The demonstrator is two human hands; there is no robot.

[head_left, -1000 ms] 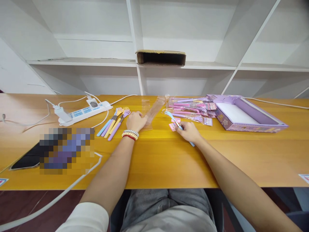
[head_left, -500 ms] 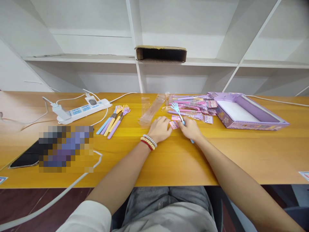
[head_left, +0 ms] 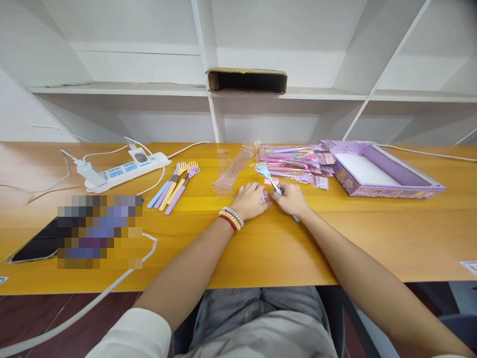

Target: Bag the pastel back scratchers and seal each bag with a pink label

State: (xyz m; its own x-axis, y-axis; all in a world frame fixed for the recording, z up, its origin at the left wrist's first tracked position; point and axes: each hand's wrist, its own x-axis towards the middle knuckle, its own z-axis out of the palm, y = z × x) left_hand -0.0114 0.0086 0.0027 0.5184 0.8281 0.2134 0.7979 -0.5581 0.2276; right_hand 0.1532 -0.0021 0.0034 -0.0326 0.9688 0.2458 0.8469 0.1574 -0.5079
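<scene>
My right hand point(head_left: 291, 200) is closed round the handle of a light-blue back scratcher point(head_left: 269, 177), whose hand-shaped head points away and to the left. Beside it, my left hand point(head_left: 250, 200) has a small pink card point(head_left: 264, 197) between its thumb and fingers, partly hidden. A second pink card point(head_left: 272, 181) lies just beyond, behind the scratcher's shaft. Behind my left hand are clear plastic sleeves point(head_left: 234, 171). Several back scratchers in clear wrappers point(head_left: 298, 161) lie past my right hand. To the left, several unwrapped back scratchers point(head_left: 179, 186) in blue, yellow and purple rest in a bunch.
An open purple box point(head_left: 391, 191) stands on the right of the wooden table point(head_left: 268, 253). On the left are a white power strip point(head_left: 128, 171) with cables and a dark phone-like slab point(head_left: 35, 243) beside a blurred patch. A cardboard box point(head_left: 246, 82) sits on the white shelf behind.
The blue scratcher's head has swung left in my right hand. My left hand has closed on the pink card and drawn it slightly left and nearer.
</scene>
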